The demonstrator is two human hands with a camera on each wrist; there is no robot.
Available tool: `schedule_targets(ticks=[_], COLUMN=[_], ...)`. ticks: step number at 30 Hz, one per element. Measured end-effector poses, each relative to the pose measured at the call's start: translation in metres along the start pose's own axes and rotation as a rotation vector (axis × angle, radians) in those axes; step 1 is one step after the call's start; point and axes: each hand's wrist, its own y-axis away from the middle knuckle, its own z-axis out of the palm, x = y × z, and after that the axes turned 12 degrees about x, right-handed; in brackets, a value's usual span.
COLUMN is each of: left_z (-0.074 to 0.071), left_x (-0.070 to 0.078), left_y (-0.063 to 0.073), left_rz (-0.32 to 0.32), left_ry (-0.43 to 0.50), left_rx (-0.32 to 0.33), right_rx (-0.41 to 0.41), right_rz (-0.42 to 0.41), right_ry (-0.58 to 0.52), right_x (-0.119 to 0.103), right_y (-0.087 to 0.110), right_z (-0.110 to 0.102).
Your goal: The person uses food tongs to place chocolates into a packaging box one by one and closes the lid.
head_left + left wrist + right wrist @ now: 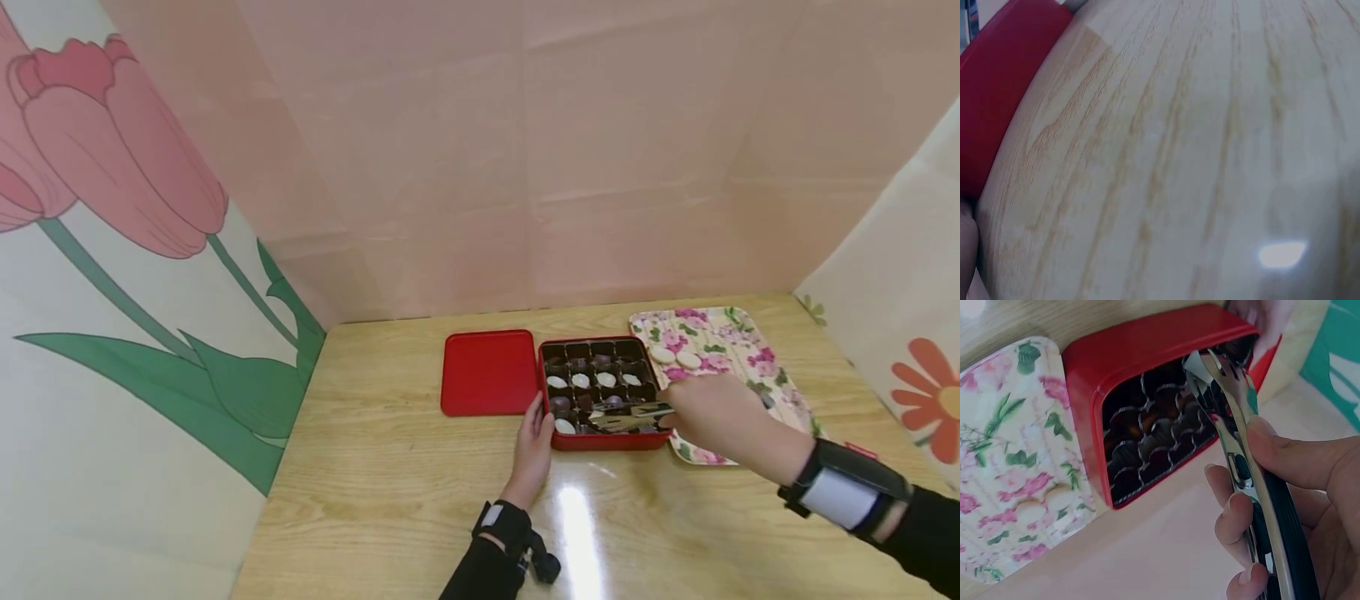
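Observation:
A red box (611,444) with a dark divided insert holds white and dark pieces, seemingly chocolates. My right hand (712,414) grips metal tongs (1241,431) with dark handle grips, thumb on one arm and curled fingers on the other. The tongs' tips are inside the box near its front left, where a white piece (1196,367) shows at them; whether it is pinched is unclear. My left hand (531,450) rests against the box's left side near the front corner, fingers extended. Only a bit of that hand shows in the left wrist view.
A flat red lid (489,372) lies left of the box. On the right is a floral tray (738,342) bearing two white oval pieces (687,360). All stand on a wood-grain table (375,475), with a pink sheet (450,167) hanging behind.

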Motion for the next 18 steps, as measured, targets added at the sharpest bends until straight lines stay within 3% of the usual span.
schedule_targets(ticks=[10,18], left_z=[0.0011,0.0003], left_x=[0.0033,0.0037], left_y=[0.0013,0.0015], left_rz=[0.013,0.022], left_ry=[-0.003,0.015], left_rx=[-0.012,-0.027], right_rx=[0.052,0.013], right_rz=[-0.08,-0.036], right_ry=[0.053,0.06], right_x=[-0.0098,-0.0041], right_y=[-0.0072,-0.0022], right_z=[0.0053,-0.0035])
